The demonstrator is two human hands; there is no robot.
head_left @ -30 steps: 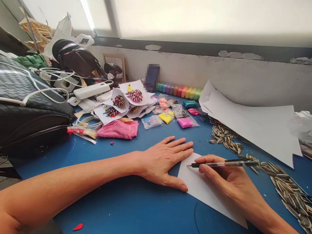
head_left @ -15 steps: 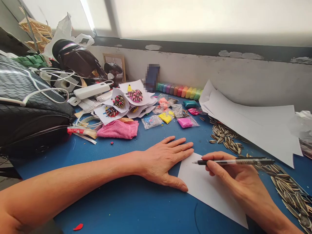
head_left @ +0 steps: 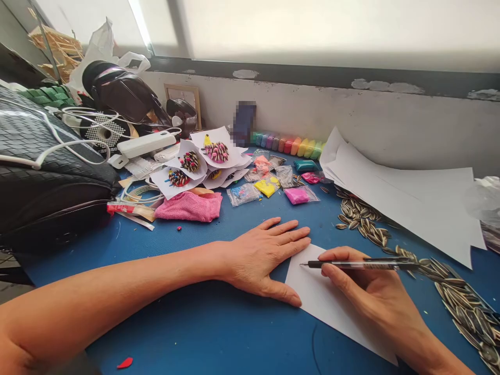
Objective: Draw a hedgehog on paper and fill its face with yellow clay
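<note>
Over the paper (head_left: 326, 301), right fingers (head_left: 340, 279) pinching the pen (head_left: 367, 264) have shifted leftward (left fingers (head_left: 292, 248) lie spread)

Matt paper, glossy plastic

The sheet (head_left: 326, 291) is smooth, matt paper; the pen (head_left: 363, 264), shiny plastic. The table (head_left: 195, 323) is smooth and faintly glossy. The towel (head_left: 189, 207) is rough, napped cloth — the bag (head_left: 74, 174), glossy and weave-textured, like leather. The power strip (head_left: 148, 144) is smooth plastic — the packets (head_left: 242, 195), crinkled clear film.
</note>
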